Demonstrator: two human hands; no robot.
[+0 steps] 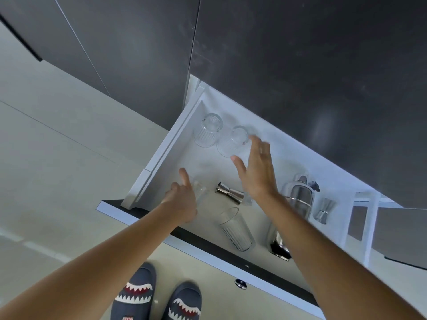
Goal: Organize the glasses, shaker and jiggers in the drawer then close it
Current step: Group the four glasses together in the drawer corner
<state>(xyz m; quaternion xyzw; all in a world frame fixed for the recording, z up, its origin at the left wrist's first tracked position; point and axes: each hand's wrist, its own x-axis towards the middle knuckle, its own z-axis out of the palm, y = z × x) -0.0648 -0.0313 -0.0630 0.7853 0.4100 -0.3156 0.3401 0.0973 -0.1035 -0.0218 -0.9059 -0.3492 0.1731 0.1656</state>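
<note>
The white drawer (175, 144) stands pulled out. Two clear glasses rest upside down at its back left: a ribbed one (208, 130) and a smooth one (232, 142). My right hand (256, 172) hovers open beside the smooth glass, fingers spread, fingertips close to it. My left hand (182, 199) is wrapped around a small clear glass (201, 191) near the drawer's front left. A steel jigger (230, 193) lies on its side between my hands. A tall ribbed glass (236, 228) lies at the front. The steel shaker (300, 196) and a second jigger (323, 210) lie to the right.
Dark cabinet fronts (300, 65) rise behind the drawer. The drawer's dark front edge (208, 244) faces me, with a small knob (240, 284) below. A shiny shaker part (278, 243) lies under my right forearm. My slippered feet (157, 296) stand on the pale floor.
</note>
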